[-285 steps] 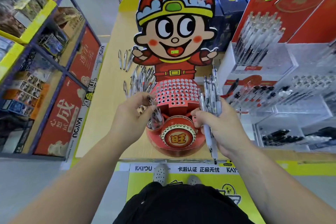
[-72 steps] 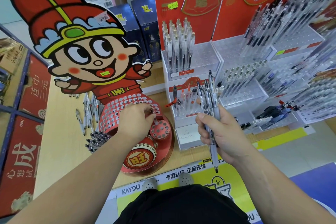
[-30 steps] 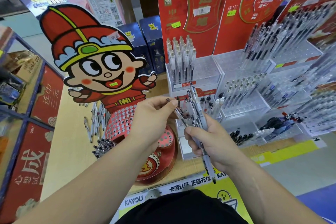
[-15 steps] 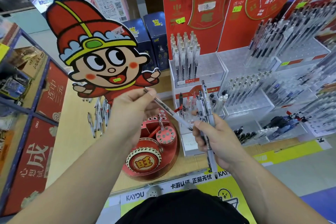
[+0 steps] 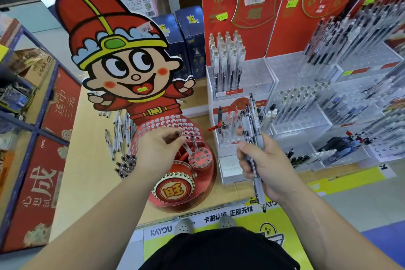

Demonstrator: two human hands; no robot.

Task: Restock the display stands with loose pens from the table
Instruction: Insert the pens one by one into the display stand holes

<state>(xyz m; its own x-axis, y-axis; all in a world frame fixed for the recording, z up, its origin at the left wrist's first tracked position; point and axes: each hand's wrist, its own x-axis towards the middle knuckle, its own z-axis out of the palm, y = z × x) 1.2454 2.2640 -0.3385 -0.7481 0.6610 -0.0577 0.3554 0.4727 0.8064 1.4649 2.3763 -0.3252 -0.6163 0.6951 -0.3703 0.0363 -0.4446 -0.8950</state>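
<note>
While left fingers point(image 5: 167, 138) pinch a pen point(image 5: 186, 147), right fingers point(image 5: 243, 154) clutch pens point(image 5: 252, 120) beside clear racks point(image 5: 306, 130).

Two hands showed: the left hand point(image 5: 156, 151) pinched one pen point(image 5: 185, 146), and the right hand point(image 5: 263, 166) gripped one bundle of pens point(image 5: 252, 125), too overlapped to count. One cartoon-figure display stand point(image 5: 122, 68) held one standing pen point(image 5: 194, 144) in its small round holder point(image 5: 200, 159). Behind stood two dark blue boxes point(image 5: 175, 39) and three red backboards point(image 5: 230, 11).
</note>
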